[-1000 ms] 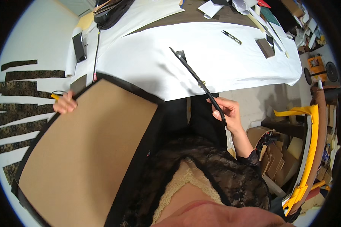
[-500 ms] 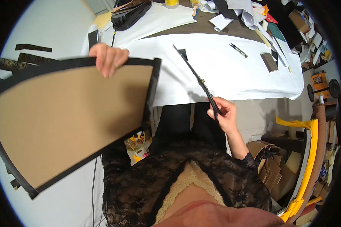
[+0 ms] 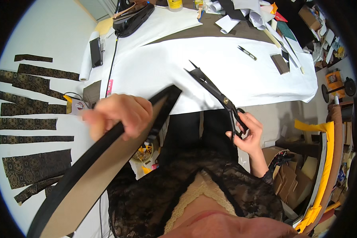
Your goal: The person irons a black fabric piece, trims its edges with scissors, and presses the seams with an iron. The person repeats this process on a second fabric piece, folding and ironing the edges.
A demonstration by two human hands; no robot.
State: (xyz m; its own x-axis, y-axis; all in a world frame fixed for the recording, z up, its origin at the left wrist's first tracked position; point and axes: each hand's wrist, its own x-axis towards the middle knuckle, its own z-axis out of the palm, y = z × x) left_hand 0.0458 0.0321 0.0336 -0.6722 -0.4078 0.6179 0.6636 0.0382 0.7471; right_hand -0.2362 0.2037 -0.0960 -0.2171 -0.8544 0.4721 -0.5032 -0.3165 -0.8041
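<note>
My left hand point(image 3: 125, 113) grips the top edge of a curved beige board panel point(image 3: 97, 180) bordered in black. The panel is tilted steeply, showing its edge more than its face, and its lower end runs toward the bottom left. In my right hand point(image 3: 250, 133), fingers are in the handle loops of black scissors point(image 3: 210, 87). The blades are parted and point up and left over the white-covered table point(image 3: 154, 63). A small dark piece shows between the blade tips; whether they touch it I cannot tell.
Black-and-gold patterned fabric strips point(image 3: 33, 124) lie on the white surface at left. A black clothes iron point(image 3: 133, 20) stands at the far left of the table. Thread snips point(image 3: 247, 52), a brown block point(image 3: 280, 64) and paper rolls point(image 3: 256, 18) lie far right. Cardboard pieces point(image 3: 289, 178) stand lower right.
The panel has swung from nearly face-on to steeply tilted, and my left hand has come nearer and lower, uncovering the fabric strips. The scissors have opened and shifted slightly right.
</note>
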